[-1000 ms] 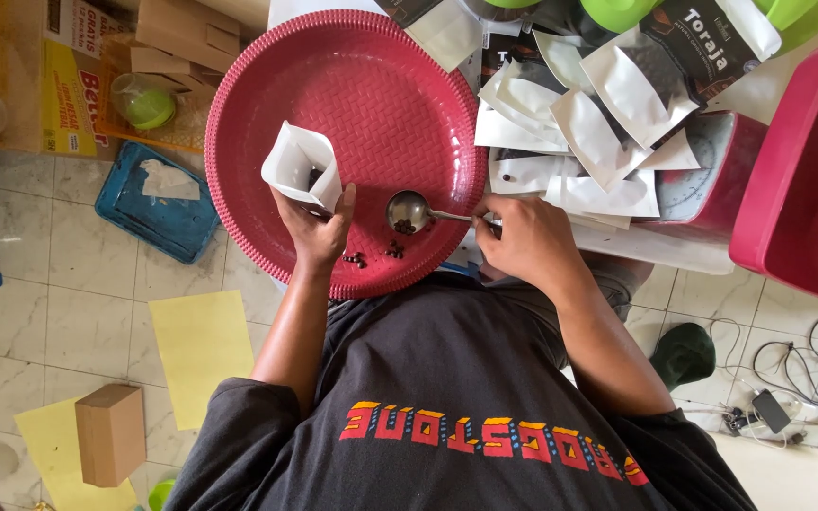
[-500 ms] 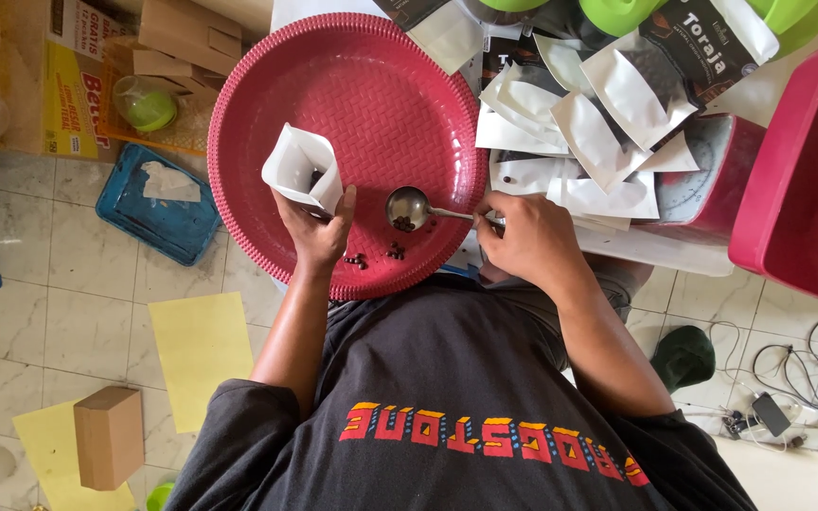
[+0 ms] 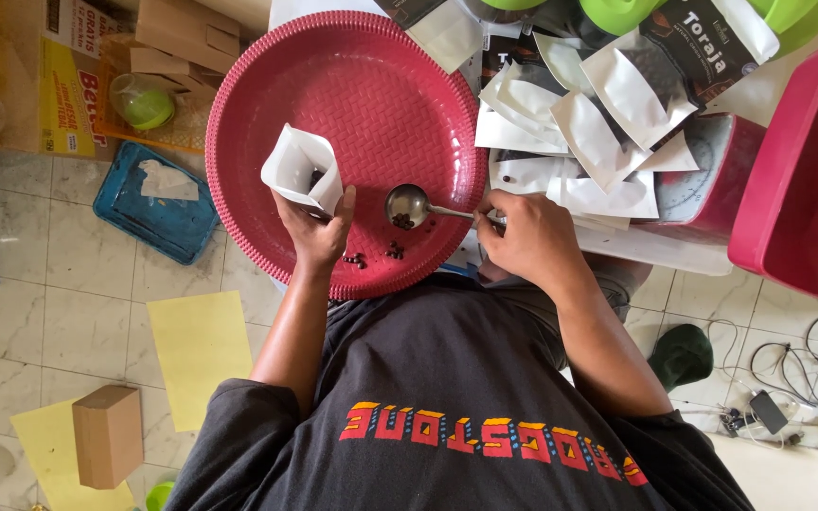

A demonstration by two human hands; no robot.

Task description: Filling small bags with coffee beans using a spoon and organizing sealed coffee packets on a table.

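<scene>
Almost nothing has shifted since the earlier frames: the spoon (image 3: 409, 204) has slid a touch up the red tray (image 3: 333, 85), and both hands sit where they were. At the tray's near edge the left hand (image 3: 319, 232) is closed around the bottom of a small white pouch (image 3: 301, 168), thumb up along its right side, holding it upright with its mouth gaping open; something dark shows inside. On the other side the right hand (image 3: 527, 238) is curled shut, fingertips pinching the end of the spoon's thin handle at the tray's right rim. Its metal bowl lies over the tray floor, just right of the pouch, with a few dark beans in it. A few more loose beans (image 3: 371, 255) lie on the tray just below the spoon, near the left hand. Beyond the right hand, a heap of empty white pouches (image 3: 579, 123) covers the tabletop, partly over a red kitchen scale (image 3: 712, 180), with a red tub (image 3: 807, 170) at the far right. Down on the tiled floor lie a blue tray (image 3: 158, 203), yellow paper sheets (image 3: 196, 350) and a small cardboard box (image 3: 106, 435).
</scene>
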